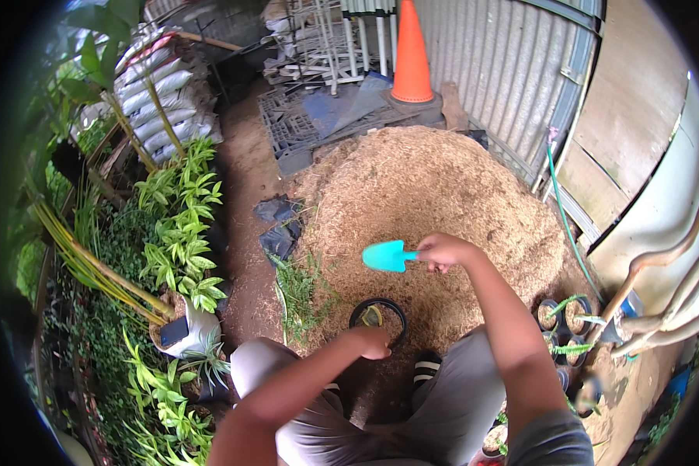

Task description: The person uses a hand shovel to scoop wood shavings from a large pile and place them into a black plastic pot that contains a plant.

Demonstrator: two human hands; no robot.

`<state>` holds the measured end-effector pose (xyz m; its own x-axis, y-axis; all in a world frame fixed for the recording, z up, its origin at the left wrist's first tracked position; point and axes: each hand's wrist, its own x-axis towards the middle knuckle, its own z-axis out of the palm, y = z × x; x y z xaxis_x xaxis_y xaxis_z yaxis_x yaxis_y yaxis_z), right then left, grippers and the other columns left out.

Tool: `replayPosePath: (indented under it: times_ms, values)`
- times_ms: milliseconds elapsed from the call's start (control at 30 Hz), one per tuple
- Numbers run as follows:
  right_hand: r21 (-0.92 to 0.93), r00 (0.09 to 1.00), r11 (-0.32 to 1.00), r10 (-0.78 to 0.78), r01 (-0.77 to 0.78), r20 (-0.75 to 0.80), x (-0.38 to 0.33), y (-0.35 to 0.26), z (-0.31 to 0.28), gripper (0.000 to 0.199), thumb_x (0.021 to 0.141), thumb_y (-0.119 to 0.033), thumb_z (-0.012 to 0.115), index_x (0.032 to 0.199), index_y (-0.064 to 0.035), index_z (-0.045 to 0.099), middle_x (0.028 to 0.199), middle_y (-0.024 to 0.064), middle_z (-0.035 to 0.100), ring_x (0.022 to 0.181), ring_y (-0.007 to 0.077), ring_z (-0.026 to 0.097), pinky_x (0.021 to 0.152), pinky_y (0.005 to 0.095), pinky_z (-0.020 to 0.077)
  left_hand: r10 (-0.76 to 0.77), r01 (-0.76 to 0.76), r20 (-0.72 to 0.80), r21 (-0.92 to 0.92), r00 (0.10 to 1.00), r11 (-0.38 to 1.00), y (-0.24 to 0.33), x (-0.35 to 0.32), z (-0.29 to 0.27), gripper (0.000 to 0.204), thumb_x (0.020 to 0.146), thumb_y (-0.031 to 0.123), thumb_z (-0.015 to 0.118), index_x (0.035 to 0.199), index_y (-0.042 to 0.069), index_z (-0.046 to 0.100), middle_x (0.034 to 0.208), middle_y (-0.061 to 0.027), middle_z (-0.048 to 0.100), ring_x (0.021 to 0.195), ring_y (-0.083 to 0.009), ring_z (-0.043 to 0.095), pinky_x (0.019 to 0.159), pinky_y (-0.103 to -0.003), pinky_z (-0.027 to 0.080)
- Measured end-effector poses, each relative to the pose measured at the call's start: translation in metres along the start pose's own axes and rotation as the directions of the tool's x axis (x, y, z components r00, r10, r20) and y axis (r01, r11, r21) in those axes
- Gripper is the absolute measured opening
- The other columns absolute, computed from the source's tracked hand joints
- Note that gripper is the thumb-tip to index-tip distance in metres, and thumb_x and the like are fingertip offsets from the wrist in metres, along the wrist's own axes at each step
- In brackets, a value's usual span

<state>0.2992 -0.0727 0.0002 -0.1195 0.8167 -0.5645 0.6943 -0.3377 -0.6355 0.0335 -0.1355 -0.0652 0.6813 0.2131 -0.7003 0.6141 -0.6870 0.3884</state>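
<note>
My right hand (443,253) is closed round the handle of a teal garden trowel (384,256). The trowel's blade points left, above a large pile of light brown wood shavings (435,182). Between my knees and the pile stands a round black plant pot (402,318). My left hand (371,342) is closed at the pot's near rim, its fingertips partly hidden. Inside the pot lies something yellowish (372,316) that I cannot make out.
Leafy potted plants (182,264) line the left side. An orange traffic cone (412,58) stands behind the pile, near stacked sacks (159,101). Small black pots (576,317) and a green hose (565,210) are at the right. Black plastic (279,233) lies left of the pile.
</note>
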Motion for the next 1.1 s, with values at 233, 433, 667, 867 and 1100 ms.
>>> replayPosePath:
  times_ms: [233,433,667,867,1100]
  values:
    - [-0.138,0.958,0.948,0.285,-0.287,-0.029,0.021,0.036,0.007,0.051,0.096,-0.05,0.052,0.091,-0.0007,0.062,0.077,0.0127,0.065,0.069,0.0211,0.066,0.067,0.0371,0.0553,-0.216,0.067,-0.504,-0.297,0.836,0.953,-0.099,-0.08,-0.093,0.026,0.09,0.018,0.062,0.111,0.004,0.068,0.103,-0.0182,0.07,0.098,-0.0321,0.067,0.086,-0.042,0.051]
    - [-0.424,0.937,0.836,0.328,-0.347,-0.121,0.037,0.014,0.019,0.05,0.094,-0.046,0.057,0.096,0.0029,0.069,0.09,0.0164,0.071,0.079,0.0265,0.07,0.078,0.0408,0.0549,-0.365,0.157,-0.635,-0.36,0.681,0.92,-0.113,-0.08,-0.087,0.042,0.082,0.002,0.056,0.124,0.003,0.062,0.121,-0.0246,0.062,0.115,-0.0389,0.06,0.097,-0.046,0.049]
    - [-0.356,0.943,0.875,0.282,-0.328,-0.175,0.11,0.004,0.054,0.044,0.093,-0.042,0.061,0.092,0.0005,0.07,0.079,0.0177,0.07,0.069,0.0285,0.069,0.066,0.0421,0.0537,-0.405,0.203,-0.632,-0.368,0.661,0.907,-0.107,-0.095,-0.107,0.056,0.079,-0.001,0.054,0.134,0.005,0.056,0.137,-0.0244,0.052,0.126,-0.0391,0.054,0.107,-0.044,0.045]
    - [-0.261,0.891,0.924,0.148,-0.279,-0.43,0.22,0.059,0.137,0.044,0.097,-0.04,0.054,0.104,0.0013,0.068,0.098,0.0219,0.07,0.082,0.0298,0.07,0.075,0.0435,0.0559,-0.355,0.195,-0.671,-0.304,0.651,0.932,-0.116,-0.089,-0.112,0.055,0.081,0.005,0.054,0.136,0.007,0.055,0.136,-0.0211,0.054,0.127,-0.0367,0.054,0.106,-0.044,0.046]
    - [0.083,0.87,0.944,0.326,-0.318,-0.371,0.213,0.022,0.147,0.048,0.097,-0.045,0.055,0.104,0.0005,0.069,0.09,0.022,0.07,0.08,0.0365,0.069,0.078,0.0475,0.0546,-0.338,0.169,-0.666,-0.307,0.665,0.937,-0.126,-0.094,-0.102,0.047,0.085,0.011,0.055,0.131,0.004,0.056,0.13,-0.0225,0.057,0.123,-0.0377,0.056,0.103,-0.046,0.047]
